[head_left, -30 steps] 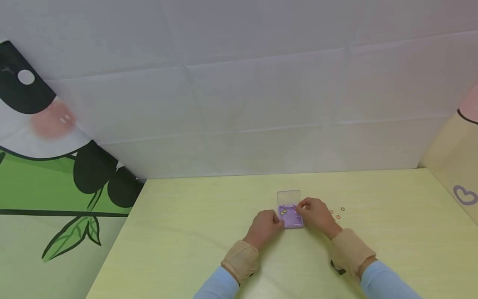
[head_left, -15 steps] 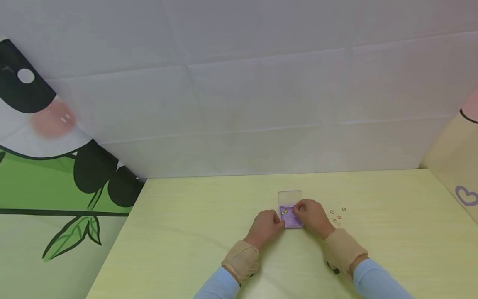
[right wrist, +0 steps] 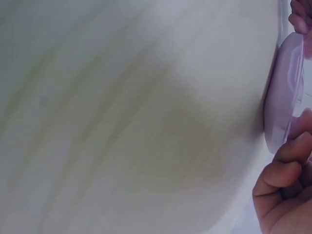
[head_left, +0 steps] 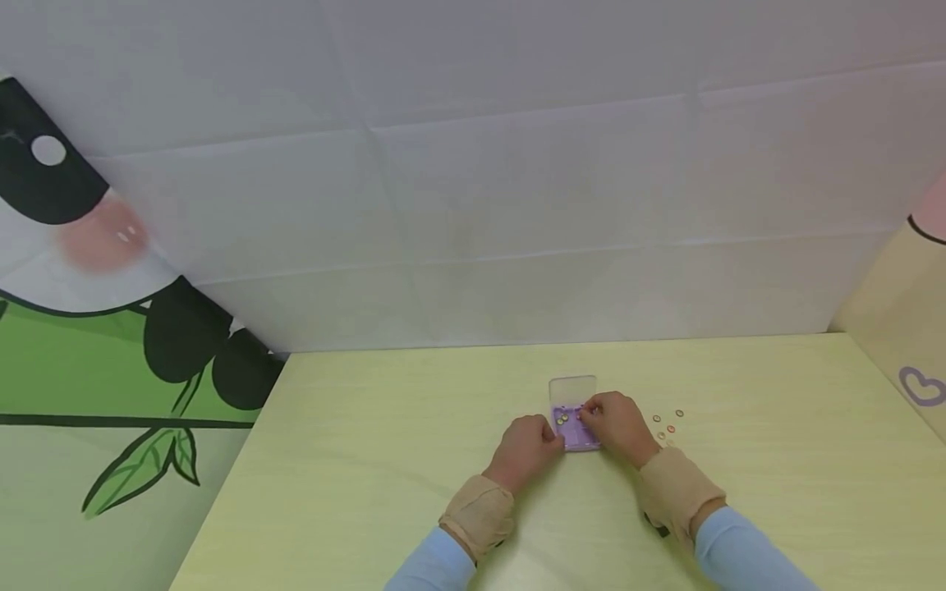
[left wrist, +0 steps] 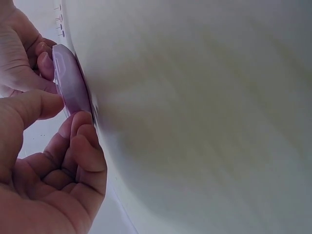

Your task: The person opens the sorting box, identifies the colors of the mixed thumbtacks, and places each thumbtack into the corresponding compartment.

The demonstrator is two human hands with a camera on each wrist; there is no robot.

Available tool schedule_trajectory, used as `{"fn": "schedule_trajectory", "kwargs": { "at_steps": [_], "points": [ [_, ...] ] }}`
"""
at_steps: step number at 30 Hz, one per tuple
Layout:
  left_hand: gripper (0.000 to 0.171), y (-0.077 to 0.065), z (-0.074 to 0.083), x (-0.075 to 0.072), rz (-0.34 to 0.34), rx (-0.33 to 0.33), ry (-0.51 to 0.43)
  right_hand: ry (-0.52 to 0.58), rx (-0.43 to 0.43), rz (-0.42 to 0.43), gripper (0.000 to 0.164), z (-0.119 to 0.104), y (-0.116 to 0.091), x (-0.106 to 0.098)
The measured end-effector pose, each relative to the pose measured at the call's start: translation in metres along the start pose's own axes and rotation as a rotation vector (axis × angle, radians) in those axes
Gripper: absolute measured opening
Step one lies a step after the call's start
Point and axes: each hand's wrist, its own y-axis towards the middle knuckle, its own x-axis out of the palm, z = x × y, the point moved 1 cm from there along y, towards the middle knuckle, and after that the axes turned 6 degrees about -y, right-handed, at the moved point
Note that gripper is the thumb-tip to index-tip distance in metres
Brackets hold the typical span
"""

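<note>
A small purple box (head_left: 580,438) lies on the table with its clear lid (head_left: 572,387) raised at the back. Several yellowish rings (head_left: 562,419) sit in its left part. My left hand (head_left: 525,447) pinches the box's near left edge between thumb and fingers, as the left wrist view also shows. Over the right half of the box, my right hand (head_left: 619,427) has curled fingers, thumb and forefinger together. They seem to pinch a small ring, mostly hidden by the fingertips. In the right wrist view, the right fingers (right wrist: 287,170) reach over the rim of the purple box (right wrist: 285,92).
Several small loose rings, among them a reddish ring (head_left: 671,428) and a dark ring (head_left: 679,413), lie right of the right hand on the pale yellow table (head_left: 369,443). A white wall covering (head_left: 473,304) rises behind the table.
My right hand has moved slightly left, further over the box, and uncovered more loose rings beside its wrist. In the last half second it has hardly moved. The left hand stays on the box.
</note>
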Motion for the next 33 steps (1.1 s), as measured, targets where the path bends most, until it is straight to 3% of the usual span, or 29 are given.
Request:
{"fn": "schedule_trajectory", "kwargs": {
  "at_steps": [11, 21, 33],
  "points": [
    [0.017, -0.002, 0.002, -0.002, -0.009, 0.014, -0.015, 0.039, 0.018, -0.010, 0.020, 0.002, -0.001, -0.008],
    [0.019, -0.002, -0.001, -0.003, -0.020, -0.017, -0.028, 0.059, 0.051, -0.018, 0.026, 0.020, -0.010, -0.038],
    [0.019, -0.014, -0.007, -0.003, -0.041, 0.005, -0.024, -0.011, 0.105, -0.025, 0.032, 0.056, -0.056, -0.063]
  ]
}}
